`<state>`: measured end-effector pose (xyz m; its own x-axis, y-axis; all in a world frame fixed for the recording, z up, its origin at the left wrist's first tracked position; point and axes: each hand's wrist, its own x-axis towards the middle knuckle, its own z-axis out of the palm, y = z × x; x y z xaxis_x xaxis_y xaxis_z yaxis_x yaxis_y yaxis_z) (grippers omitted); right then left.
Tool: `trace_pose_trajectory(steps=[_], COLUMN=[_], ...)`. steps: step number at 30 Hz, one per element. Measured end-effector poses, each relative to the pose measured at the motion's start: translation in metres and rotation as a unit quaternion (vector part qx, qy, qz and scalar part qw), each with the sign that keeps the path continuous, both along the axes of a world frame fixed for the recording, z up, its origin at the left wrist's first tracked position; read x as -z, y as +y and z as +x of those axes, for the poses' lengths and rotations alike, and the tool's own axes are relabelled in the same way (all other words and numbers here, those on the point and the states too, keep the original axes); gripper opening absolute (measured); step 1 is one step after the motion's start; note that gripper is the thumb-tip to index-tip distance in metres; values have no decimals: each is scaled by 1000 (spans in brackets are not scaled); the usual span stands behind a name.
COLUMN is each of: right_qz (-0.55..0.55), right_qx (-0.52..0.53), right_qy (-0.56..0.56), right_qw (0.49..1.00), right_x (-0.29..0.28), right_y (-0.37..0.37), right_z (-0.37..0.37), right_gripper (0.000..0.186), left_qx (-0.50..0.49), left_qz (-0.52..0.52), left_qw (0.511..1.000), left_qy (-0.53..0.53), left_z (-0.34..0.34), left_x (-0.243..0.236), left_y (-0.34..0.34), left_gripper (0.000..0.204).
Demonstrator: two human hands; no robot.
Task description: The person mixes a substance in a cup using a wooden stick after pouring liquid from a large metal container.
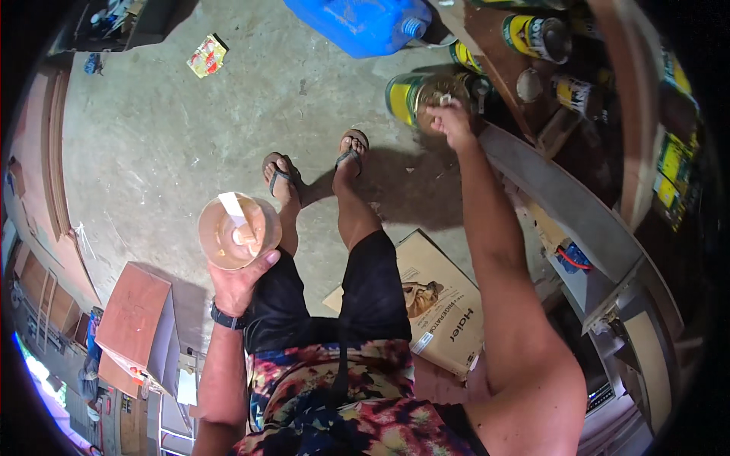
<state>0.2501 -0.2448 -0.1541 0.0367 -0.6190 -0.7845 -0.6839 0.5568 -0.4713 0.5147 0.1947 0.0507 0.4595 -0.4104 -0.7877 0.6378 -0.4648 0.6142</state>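
In my left hand (234,287) is a round, pale tan tub (209,234), its open top facing up, with my thumb along its near rim. A flat white stick or spatula (237,211) leans inside it, and pinkish-tan paste (248,237) clings to the bottom and side. My right arm stretches far forward. At its end my right hand (454,125) has its fingers curled at the top of a metal can (403,97) with a yellow and green label. Something small and white shows by the fingertips; the exact grip is partly hidden.
A blue plastic jug (357,26) lies ahead on the concrete floor. More labelled cans (536,38) fill a wooden shelf (502,83) at the right. Flattened cardboard (449,319) lies beside my legs. A reddish-brown box (135,311) stands at the left, and a yellow-red packet (207,56) lies far left.
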Motion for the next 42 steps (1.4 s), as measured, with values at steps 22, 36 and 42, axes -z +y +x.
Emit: trace_pose_trajectory(steps=[22, 36, 42], right_qz=[-403, -650, -661], right_qx=[-328, -471, -494], right_qy=[-193, -192, -182], right_qw=[832, 565, 534], right_x=[-551, -585, -590], right_y=[261, 292, 298], right_z=[250, 282, 273], right_gripper=[34, 27, 18], left_qx=[218, 132, 101], left_qz=[-214, -320, -383], left_qw=[921, 929, 913], left_qy=[-242, -132, -98], left_z=[77, 104, 100], left_x=[-219, -265, -266], left_y=[-7, -4, -6], left_gripper=[100, 99, 100])
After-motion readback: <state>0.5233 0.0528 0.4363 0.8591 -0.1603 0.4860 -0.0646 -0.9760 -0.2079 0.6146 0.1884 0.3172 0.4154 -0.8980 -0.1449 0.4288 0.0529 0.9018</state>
